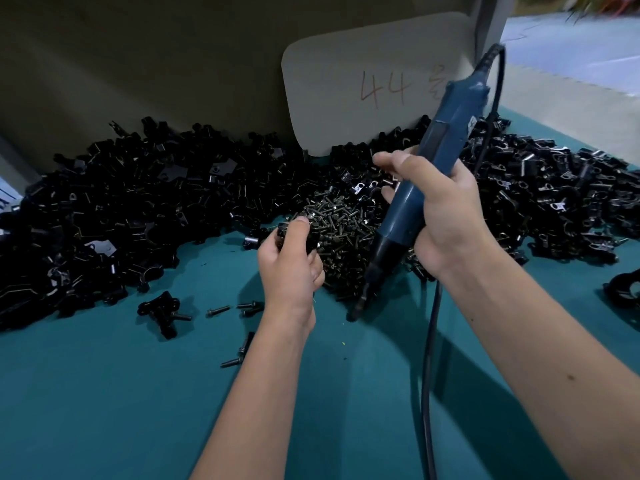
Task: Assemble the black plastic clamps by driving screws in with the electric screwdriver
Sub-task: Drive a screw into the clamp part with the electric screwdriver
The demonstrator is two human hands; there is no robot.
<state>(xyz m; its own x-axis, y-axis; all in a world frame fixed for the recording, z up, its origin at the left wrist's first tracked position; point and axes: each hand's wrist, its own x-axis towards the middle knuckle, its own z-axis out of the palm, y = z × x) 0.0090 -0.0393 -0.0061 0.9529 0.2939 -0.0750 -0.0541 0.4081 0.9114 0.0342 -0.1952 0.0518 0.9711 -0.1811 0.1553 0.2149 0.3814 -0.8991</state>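
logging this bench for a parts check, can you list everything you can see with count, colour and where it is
black plastic clamps: too many to count, black, heaped in a band across the back of the table
screws: a heap, dark metal, centre, in front of the clamps
loose screws: a few, dark, on the cloth in front of the left heap
assembled clamp: one, black, lying apart at front left
table: one, teal cover
cardboard sheet: one, beige, marked 44 in red, leaning at the back
electric screwdriver: one, blue, black tip down, cable trailing
left hand: holds a black clamp piece
right hand: grips the screwdriver
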